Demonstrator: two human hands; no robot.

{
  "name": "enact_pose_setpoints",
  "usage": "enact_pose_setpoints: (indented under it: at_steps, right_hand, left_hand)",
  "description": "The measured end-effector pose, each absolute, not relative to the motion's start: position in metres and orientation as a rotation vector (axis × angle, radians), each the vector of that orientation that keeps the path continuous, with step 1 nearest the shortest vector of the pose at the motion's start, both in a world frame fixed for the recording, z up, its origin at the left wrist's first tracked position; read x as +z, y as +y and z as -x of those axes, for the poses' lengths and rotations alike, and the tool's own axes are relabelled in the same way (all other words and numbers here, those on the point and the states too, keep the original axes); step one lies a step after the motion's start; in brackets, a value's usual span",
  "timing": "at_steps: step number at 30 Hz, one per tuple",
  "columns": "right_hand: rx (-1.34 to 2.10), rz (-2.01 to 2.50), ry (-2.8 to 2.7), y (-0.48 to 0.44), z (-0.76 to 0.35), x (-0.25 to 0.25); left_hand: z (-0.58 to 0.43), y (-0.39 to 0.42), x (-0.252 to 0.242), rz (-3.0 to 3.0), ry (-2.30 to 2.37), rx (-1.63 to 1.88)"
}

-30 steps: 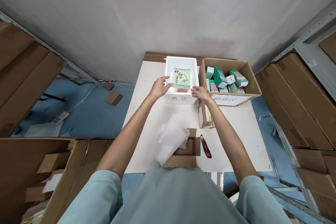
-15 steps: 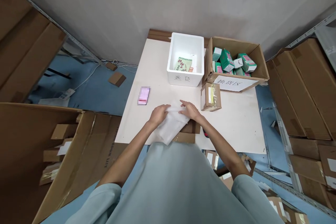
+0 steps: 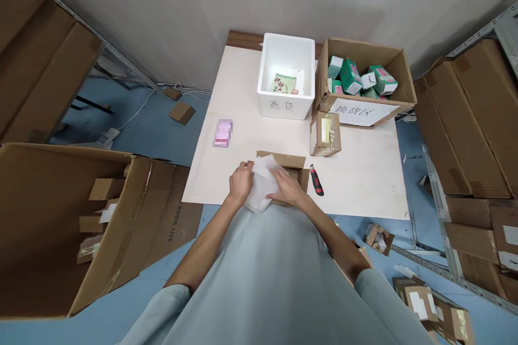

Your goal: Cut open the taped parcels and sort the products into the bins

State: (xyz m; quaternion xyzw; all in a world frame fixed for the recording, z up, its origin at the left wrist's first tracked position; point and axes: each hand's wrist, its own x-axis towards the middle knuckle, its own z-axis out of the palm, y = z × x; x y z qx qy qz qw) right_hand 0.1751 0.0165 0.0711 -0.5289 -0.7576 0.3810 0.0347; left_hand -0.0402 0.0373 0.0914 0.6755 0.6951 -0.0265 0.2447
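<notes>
A white, translucent packing sheet (image 3: 259, 187), folded over, is held in front of my body at the table's near edge. My left hand (image 3: 241, 183) is closed on its left side. On the right side, my right hand (image 3: 286, 187) grips the sheet between thumb and fingers. Whether anything is wrapped inside cannot be seen. Behind and beneath the sheet sits an open small cardboard box (image 3: 288, 160), partly covered by the sheet and my right hand. To the right of that box lies a black and red utility knife (image 3: 317, 180).
Farther back on the white table (image 3: 364, 183) stand a white foam box (image 3: 285, 110) with a green packet, a carton (image 3: 366, 113) of green boxes and a small taped box (image 3: 326, 135). A blurred pink item (image 3: 223, 133) lies left. A large open carton (image 3: 101, 302) stands at left.
Both hands have drawn the sheet lower, towards my body. The open box behind it and the whole utility knife now show. The view has shifted slightly.
</notes>
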Motion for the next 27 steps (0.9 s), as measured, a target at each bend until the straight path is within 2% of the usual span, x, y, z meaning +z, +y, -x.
enact_pose_setpoints:
  at_steps: [5,9,15,17,22,27]
  right_hand:
    - [1.168,1.773,-2.42,0.003,-0.167,0.055]
    - [1.169,1.83,-2.365,-0.001,-0.174,0.05]
    - [0.905,1.954,-1.797,0.002,-0.194,0.056]
    - [0.827,1.932,-1.751,0.009,-0.197,0.058]
    - [0.955,1.9,-2.264,0.032,-0.192,0.055]
    - [1.099,1.973,-2.356,0.032,-0.194,0.058]
  left_hand:
    - [0.02,0.028,0.103,-1.975,1.943,-0.029]
    - [0.017,0.021,0.099,-2.023,1.807,-0.019]
    - [-0.001,0.017,0.08,-2.092,1.377,0.197]
    - [-0.011,0.023,0.075,-2.108,1.356,0.16]
    - [-0.024,0.043,0.074,-2.153,1.404,-0.179]
    - [-0.001,0.048,0.084,-2.083,1.428,-0.201]
